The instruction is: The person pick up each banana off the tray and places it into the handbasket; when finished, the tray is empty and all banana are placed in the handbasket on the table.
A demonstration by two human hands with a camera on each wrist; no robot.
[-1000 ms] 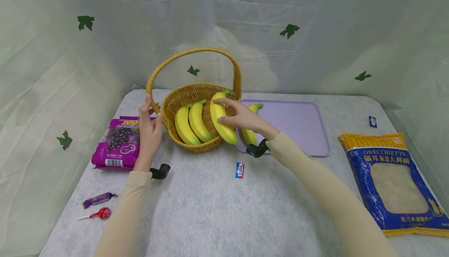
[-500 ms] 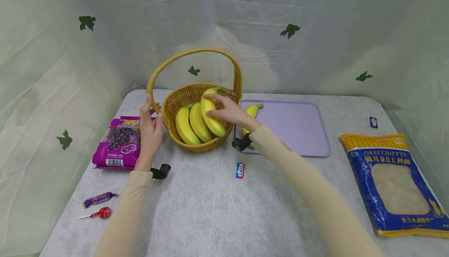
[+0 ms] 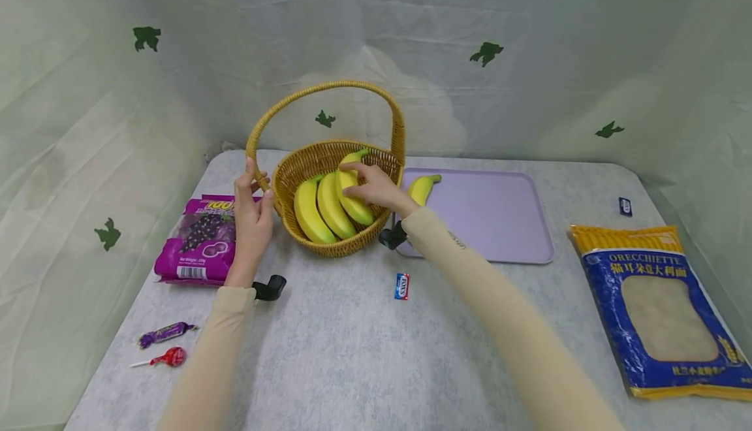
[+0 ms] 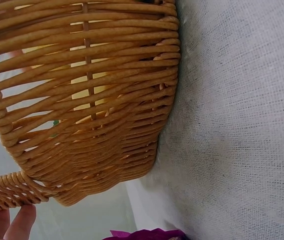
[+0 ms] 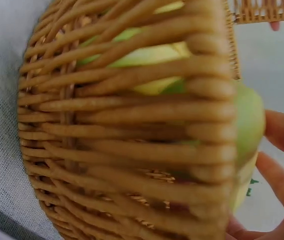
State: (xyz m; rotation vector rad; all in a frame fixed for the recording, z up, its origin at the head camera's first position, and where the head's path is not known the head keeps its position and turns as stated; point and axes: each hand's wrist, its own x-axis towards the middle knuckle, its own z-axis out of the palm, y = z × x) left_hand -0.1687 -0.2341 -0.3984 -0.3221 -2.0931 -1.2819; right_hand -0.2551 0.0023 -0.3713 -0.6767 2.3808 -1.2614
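Observation:
A wicker basket (image 3: pixel 337 249) with a tall arched handle (image 3: pixel 329 86) stands on the table. At the foot of the handle, my left hand (image 3: pixel 252 215) holds on with thumb and fingers; its fingertips (image 4: pixel 23 222) show on the handle in the left wrist view. Two yellow bananas, a left one (image 3: pixel 309 212) and a middle one (image 3: pixel 332 206), lie side by side inside. To their right my right hand (image 3: pixel 380 189) grips a third banana (image 3: pixel 352 204) within the basket. The right wrist view shows its green end (image 5: pixel 250 120) above the rim, fingers against it.
A lilac tray (image 3: pixel 487 215) right of the basket bears another banana (image 3: pixel 422 189), partly behind the right wrist. A purple candy bag (image 3: pixel 202 241) lies left, with a wrapped candy (image 3: pixel 166 334) and lollipop (image 3: pixel 174 356) nearer. A small packet (image 3: pixel 402 286) lies in front; a pasta bag (image 3: pixel 664 313) lies right.
My right hand has carried the third banana left and down into the basket, beside the other two. The left hand has stayed at the handle.

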